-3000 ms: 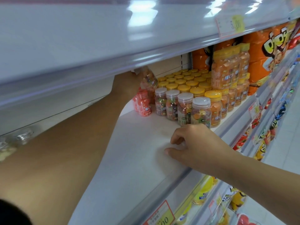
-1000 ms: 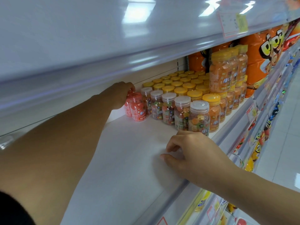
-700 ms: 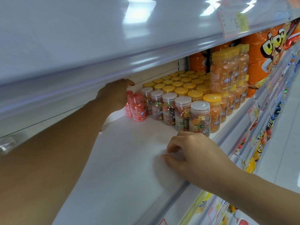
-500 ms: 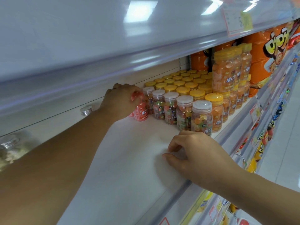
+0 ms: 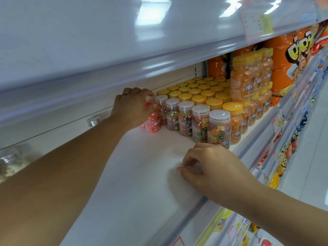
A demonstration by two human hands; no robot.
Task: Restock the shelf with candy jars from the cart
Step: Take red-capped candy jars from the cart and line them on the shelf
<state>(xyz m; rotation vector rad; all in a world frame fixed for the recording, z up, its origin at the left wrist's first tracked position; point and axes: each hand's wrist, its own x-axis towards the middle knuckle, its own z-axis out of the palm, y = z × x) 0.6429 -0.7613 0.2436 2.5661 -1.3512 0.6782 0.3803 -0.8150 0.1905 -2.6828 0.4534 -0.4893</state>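
Note:
My left hand (image 5: pixel 132 107) reaches deep onto the white shelf (image 5: pixel 134 174) and grips the top of a small red candy jar (image 5: pixel 153 122) that stands on the shelf. A second red jar is mostly hidden behind it. To its right runs a row of clear-lidded jars of mixed candy (image 5: pixel 186 118). Behind them stand several yellow-lidded orange candy jars (image 5: pixel 232 119). My right hand (image 5: pixel 209 169) rests near the shelf's front edge with fingers curled, holding nothing I can see.
The upper shelf (image 5: pixel 124 41) hangs low over the reach. Silver-lidded jars (image 5: pixel 94 120) stand at the back left. Stacked tall orange jars (image 5: pixel 248 77) and orange snack bags (image 5: pixel 292 55) fill the right. Lower shelves with packets run along the right edge.
My left hand let go of a clear-lidded jar at the row's back end, then came down onto the red jar's top. My right hand has stayed put.

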